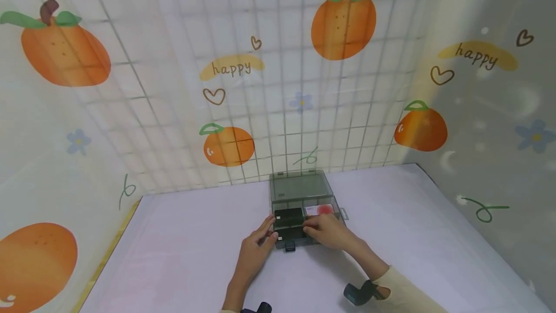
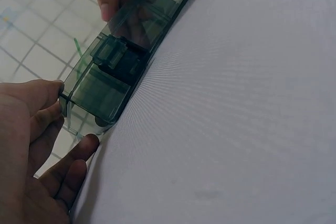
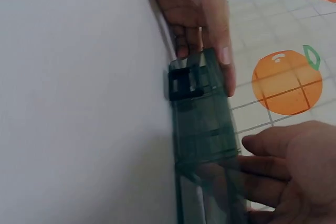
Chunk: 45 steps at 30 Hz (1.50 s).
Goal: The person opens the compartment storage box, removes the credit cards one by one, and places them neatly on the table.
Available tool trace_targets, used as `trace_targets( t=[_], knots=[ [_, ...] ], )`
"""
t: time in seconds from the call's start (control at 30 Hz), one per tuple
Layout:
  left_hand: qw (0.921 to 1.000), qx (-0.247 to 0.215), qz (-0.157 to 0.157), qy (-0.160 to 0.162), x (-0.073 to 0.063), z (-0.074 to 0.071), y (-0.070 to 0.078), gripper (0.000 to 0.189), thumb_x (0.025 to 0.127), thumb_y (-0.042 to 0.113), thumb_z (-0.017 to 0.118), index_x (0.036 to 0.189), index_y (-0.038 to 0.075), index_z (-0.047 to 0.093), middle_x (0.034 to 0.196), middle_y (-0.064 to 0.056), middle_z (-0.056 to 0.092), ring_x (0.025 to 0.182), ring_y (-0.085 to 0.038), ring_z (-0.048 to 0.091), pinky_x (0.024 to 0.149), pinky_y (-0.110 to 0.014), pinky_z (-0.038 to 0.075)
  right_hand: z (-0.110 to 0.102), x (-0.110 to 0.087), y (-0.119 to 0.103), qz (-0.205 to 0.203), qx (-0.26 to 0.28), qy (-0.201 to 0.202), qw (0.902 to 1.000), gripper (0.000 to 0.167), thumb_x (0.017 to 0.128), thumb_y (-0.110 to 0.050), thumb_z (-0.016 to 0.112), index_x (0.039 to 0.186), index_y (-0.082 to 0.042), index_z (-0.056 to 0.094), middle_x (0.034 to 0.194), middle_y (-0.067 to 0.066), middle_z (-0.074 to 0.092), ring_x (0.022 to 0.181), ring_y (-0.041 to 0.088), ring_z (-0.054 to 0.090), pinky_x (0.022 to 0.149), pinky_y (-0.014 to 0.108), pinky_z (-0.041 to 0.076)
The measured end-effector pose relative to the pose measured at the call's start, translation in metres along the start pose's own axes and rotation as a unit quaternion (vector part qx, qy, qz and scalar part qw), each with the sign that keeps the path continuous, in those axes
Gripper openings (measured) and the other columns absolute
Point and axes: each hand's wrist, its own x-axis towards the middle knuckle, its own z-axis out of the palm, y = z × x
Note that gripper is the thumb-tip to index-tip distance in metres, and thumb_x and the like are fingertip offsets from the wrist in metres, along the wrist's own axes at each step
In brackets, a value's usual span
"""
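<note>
The green box sits on the white table, lid folded back. Hands apart: the left hand touches the box's left end; the right hand reaches into its front-right part — grip not discernible. A card lies behind.

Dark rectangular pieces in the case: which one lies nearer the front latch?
The front dark piece, just behind the latch; the other dark piece lies farther back.
</note>
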Motion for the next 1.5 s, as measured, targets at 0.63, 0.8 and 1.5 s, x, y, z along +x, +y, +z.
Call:
trace_targets(
  t=[0.63,0.8,1.5],
  knots=[
    [0.9999,0.003,-0.011,-0.007,0.000,0.004,0.000,0.046,0.098,0.029,0.067,0.143,0.021,0.058,0.147,0.018,0.049,0.104,-0.006,0.061,0.105,-0.038,0.045,-0.036,0.012,-0.001,0.239,0.437,-0.144,0.8547,0.064,0.098,-0.037,0.065,0.136,0.012,0.047,0.128,0.025,0.061,0.110,0.035,0.060,0.091,0.042,0.042],
    [0.9999,0.002,-0.012,-0.008,0.001,0.006,0.000,0.046,0.098,0.030,0.068,0.142,0.022,0.059,0.146,0.019,0.050,0.105,-0.006,0.062,0.105,-0.038,0.044,-0.037,0.012,0.003,0.242,0.435,-0.144,0.8549,0.060,0.099,-0.034,0.063,0.136,0.011,0.047,0.130,0.025,0.059,0.112,0.035,0.060,0.093,0.043,0.043],
    [0.9998,0.018,-0.003,0.000,0.000,0.002,-0.001,0.047,0.097,0.032,0.068,0.141,0.022,0.060,0.146,0.019,0.050,0.104,-0.005,0.062,0.104,-0.042,0.045,-0.034,0.005,-0.010,0.236,0.408,-0.055,0.8804,0.032,0.100,-0.013,0.059,0.119,0.012,0.059,0.112,0.022,0.070,0.090,0.022,0.067,0.070,0.029,0.042]
  ],
)
